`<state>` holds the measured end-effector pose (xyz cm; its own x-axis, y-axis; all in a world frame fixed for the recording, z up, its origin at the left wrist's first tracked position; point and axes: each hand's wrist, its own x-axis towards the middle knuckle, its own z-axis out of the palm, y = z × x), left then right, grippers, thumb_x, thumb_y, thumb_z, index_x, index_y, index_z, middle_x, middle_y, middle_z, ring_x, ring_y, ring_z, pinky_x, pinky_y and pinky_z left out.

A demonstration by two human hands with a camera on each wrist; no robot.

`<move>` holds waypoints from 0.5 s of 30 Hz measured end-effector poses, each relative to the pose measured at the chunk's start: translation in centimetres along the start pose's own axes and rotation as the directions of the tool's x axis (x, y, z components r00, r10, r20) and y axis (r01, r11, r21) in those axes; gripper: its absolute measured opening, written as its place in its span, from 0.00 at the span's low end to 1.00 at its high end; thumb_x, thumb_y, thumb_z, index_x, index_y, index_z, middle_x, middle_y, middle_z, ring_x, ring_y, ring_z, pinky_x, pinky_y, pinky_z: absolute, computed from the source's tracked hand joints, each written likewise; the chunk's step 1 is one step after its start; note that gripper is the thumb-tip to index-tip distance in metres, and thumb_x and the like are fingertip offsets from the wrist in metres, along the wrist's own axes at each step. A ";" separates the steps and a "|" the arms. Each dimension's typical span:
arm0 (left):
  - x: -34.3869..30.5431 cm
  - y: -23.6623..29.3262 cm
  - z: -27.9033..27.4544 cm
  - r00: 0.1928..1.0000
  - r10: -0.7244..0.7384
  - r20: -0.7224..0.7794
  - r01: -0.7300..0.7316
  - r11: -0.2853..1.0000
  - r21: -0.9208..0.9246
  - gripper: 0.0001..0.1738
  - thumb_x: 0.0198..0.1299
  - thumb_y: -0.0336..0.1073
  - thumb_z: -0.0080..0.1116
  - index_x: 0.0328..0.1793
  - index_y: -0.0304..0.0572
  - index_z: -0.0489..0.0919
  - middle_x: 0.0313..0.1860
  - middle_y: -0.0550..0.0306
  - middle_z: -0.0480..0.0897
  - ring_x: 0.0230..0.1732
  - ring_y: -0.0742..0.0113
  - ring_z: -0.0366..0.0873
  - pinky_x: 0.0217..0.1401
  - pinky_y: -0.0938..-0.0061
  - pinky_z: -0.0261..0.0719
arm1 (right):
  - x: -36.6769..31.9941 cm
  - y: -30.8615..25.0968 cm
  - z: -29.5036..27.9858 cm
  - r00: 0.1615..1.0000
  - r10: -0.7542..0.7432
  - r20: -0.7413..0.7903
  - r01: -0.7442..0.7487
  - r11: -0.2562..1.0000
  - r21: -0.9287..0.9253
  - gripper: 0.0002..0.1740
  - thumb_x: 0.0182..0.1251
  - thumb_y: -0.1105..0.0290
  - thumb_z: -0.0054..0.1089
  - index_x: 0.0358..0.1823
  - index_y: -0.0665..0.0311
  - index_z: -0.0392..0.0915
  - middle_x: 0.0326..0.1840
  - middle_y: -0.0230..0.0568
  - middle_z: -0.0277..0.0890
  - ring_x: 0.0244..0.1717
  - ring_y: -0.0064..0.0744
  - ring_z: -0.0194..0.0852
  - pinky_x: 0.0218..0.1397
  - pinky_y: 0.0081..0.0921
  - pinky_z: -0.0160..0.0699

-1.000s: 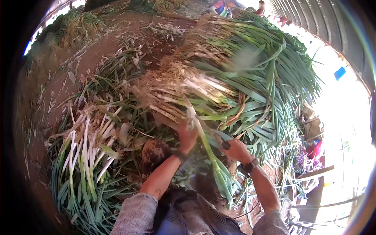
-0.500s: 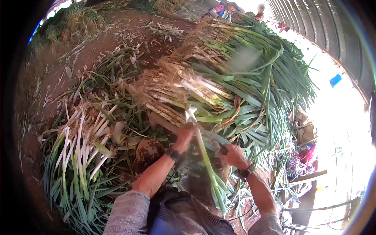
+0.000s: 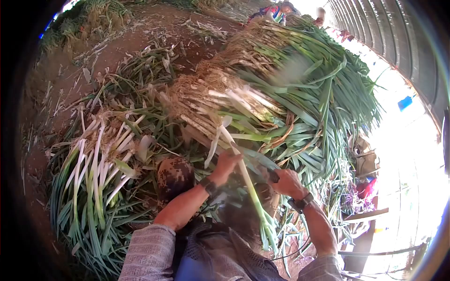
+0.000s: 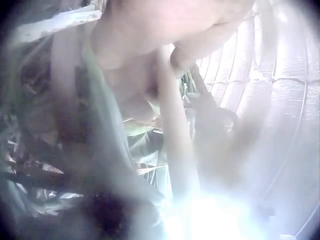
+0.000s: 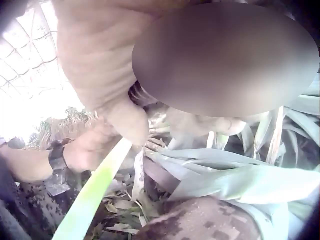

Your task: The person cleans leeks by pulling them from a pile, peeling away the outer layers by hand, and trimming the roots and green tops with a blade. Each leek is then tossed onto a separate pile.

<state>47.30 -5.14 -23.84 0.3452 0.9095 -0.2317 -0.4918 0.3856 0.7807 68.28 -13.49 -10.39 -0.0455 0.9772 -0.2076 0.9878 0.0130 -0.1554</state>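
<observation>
In the head view my left hand (image 3: 227, 165) grips a long leek (image 3: 248, 180) around its pale stalk, white end up and green leaves down. A loose pale strip (image 3: 213, 149) hangs from its white end. My right hand (image 3: 288, 183), to the right of the stalk, has its fingers curled round a small dark handle (image 3: 273, 176); what it belongs to is blurred. The left wrist view shows my left hand (image 4: 165, 30) close up over the stalk (image 4: 175, 130). In the right wrist view my right hand (image 5: 105, 55) is near the stalk (image 5: 95, 192).
A big heap of leeks (image 3: 323, 93) lies ahead and right, roots toward the left. Pale-stalked leeks (image 3: 98, 173) lie at the left. Between them are loose leaves and a camouflage-patterned knee (image 3: 174, 177). A person (image 3: 276, 13) is at the far back; a ribbed wall (image 3: 389, 37) stands right.
A pale strip now hangs away from the leek's white end, on its left side. The left hand still grips the stalk, and the right hand remains beside it with the dark handle.
</observation>
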 end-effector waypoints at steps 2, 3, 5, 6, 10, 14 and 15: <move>-0.4 0.1 -0.1 0.999 -0.044 0.021 0.045 0.998 -0.050 0.10 0.61 0.32 0.61 0.46 0.37 0.77 0.33 0.57 0.80 0.36 0.65 0.82 0.38 0.69 0.84 | 0.2 -0.7 -1.0 0.998 0.045 0.037 -0.045 0.999 -0.007 0.23 0.56 0.49 0.62 0.36 0.64 0.82 0.35 0.56 0.82 0.42 0.57 0.81 0.47 0.47 0.78; -0.3 -0.1 -0.4 0.998 -0.046 0.030 0.049 0.991 -0.126 0.11 0.63 0.36 0.59 0.47 0.38 0.75 0.34 0.58 0.79 0.37 0.63 0.83 0.39 0.65 0.86 | 0.4 -1.0 -1.4 0.994 0.087 0.072 -0.086 0.996 -0.015 0.23 0.56 0.48 0.62 0.37 0.64 0.82 0.37 0.56 0.82 0.43 0.57 0.80 0.49 0.47 0.77; -0.7 -0.2 -0.4 0.998 -0.054 -0.012 0.048 0.956 -0.290 0.09 0.65 0.40 0.55 0.41 0.44 0.73 0.28 0.62 0.74 0.29 0.64 0.78 0.32 0.61 0.84 | 0.6 -0.4 -0.7 0.997 0.017 0.070 -0.013 0.999 -0.049 0.22 0.55 0.49 0.63 0.35 0.64 0.82 0.34 0.54 0.81 0.41 0.57 0.80 0.46 0.47 0.77; -1.1 0.2 -0.5 0.998 -0.053 -0.016 0.046 0.955 -0.292 0.09 0.65 0.40 0.55 0.41 0.44 0.73 0.28 0.62 0.74 0.29 0.64 0.78 0.32 0.61 0.84 | 0.7 -0.2 -0.4 0.996 -0.048 0.072 0.053 0.995 -0.080 0.21 0.55 0.51 0.64 0.34 0.64 0.82 0.32 0.53 0.81 0.38 0.57 0.80 0.42 0.46 0.77; -0.9 0.0 -3.5 0.930 -0.193 -0.313 0.026 0.884 -0.466 0.11 0.65 0.42 0.57 0.33 0.51 0.69 0.18 0.68 0.62 0.17 0.71 0.59 0.17 0.69 0.60 | 0.9 0.1 -0.3 0.984 0.015 0.179 0.003 0.995 -0.097 0.22 0.55 0.50 0.65 0.35 0.64 0.82 0.33 0.53 0.81 0.41 0.56 0.80 0.46 0.46 0.76; 0.7 -0.8 -7.6 0.917 -0.150 -0.371 -0.040 0.888 -0.458 0.10 0.64 0.39 0.60 0.33 0.50 0.71 0.20 0.67 0.67 0.18 0.71 0.62 0.17 0.68 0.61 | 1.6 1.3 0.2 0.985 0.005 0.171 0.016 0.992 -0.122 0.22 0.55 0.49 0.65 0.36 0.64 0.82 0.35 0.53 0.82 0.43 0.55 0.80 0.49 0.46 0.76; 0.7 -1.0 -8.1 0.914 -0.157 -0.375 -0.030 0.893 -0.449 0.09 0.64 0.39 0.60 0.34 0.48 0.73 0.22 0.66 0.70 0.19 0.71 0.63 0.18 0.67 0.63 | 1.8 1.5 0.3 0.982 0.000 0.188 0.028 0.989 -0.147 0.22 0.55 0.49 0.64 0.36 0.64 0.82 0.35 0.53 0.82 0.43 0.55 0.80 0.49 0.47 0.76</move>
<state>41.58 -3.64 -29.44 0.0933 0.8288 -0.5518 -0.8083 0.3867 0.4441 69.62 -11.78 -11.25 -0.0724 0.9199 -0.3855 0.9973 0.0713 -0.0172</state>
